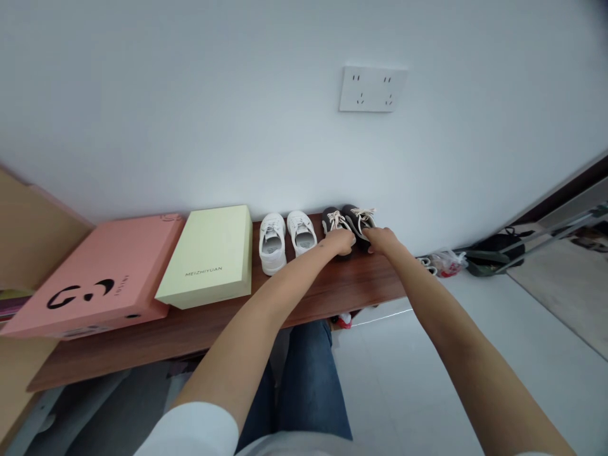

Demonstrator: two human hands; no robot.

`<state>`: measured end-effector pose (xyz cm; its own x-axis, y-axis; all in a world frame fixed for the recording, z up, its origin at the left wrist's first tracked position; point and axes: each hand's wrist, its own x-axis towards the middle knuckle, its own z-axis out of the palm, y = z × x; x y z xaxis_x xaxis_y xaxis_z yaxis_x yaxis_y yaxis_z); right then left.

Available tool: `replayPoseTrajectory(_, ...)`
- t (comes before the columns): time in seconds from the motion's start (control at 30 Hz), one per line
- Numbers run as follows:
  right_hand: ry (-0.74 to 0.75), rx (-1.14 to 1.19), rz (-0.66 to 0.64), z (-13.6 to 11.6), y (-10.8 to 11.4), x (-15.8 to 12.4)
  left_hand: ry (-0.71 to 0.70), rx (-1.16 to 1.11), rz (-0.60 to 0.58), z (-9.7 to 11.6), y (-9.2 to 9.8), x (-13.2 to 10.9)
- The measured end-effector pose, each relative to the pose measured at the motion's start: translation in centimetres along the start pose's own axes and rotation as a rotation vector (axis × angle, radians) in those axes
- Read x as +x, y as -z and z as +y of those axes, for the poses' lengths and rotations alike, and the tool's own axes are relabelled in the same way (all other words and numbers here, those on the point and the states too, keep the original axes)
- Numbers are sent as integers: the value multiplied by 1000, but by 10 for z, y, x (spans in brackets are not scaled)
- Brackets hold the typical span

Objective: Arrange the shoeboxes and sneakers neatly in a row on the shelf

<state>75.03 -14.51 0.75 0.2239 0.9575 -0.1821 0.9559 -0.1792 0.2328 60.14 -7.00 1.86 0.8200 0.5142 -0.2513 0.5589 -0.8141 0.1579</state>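
Observation:
Two dark sneakers with cream laces stand side by side on a reddish-brown wooden shelf (361,285), against the wall. My left hand (339,242) is closed on the heel end of the left dark sneaker (332,219). The heel end of the right dark sneaker (355,218), tilted slightly inward, is in the grip of my right hand (381,240). My fingers partly hide the backs of both shoes. Just left of them, a pair of white sneakers (272,244) sits with toes toward the wall; my left forearm passes close to the nearer one.
A pale yellow shoebox (204,253) and a larger pink box (104,272) lie on the shelf's left part. Above is a white wall socket (373,88). On the floor at right are a plastic bag (447,263) and a dark bag (496,252).

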Motion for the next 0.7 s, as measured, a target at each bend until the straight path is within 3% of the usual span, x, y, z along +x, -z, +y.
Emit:
replayPoseTrajectory(0.37, -23, -3, 16, -9, -2, -1, -14, 28, 51, 7, -5, -1)
replayPoseTrajectory(0.5, -28, 10, 62, -12, 5, -7, -56, 79, 185, 6, -10, -13)
replayPoseTrajectory(0.7, -36, 81, 292, -21, 42, -25, -111, 78, 435, 11, -2, -46)
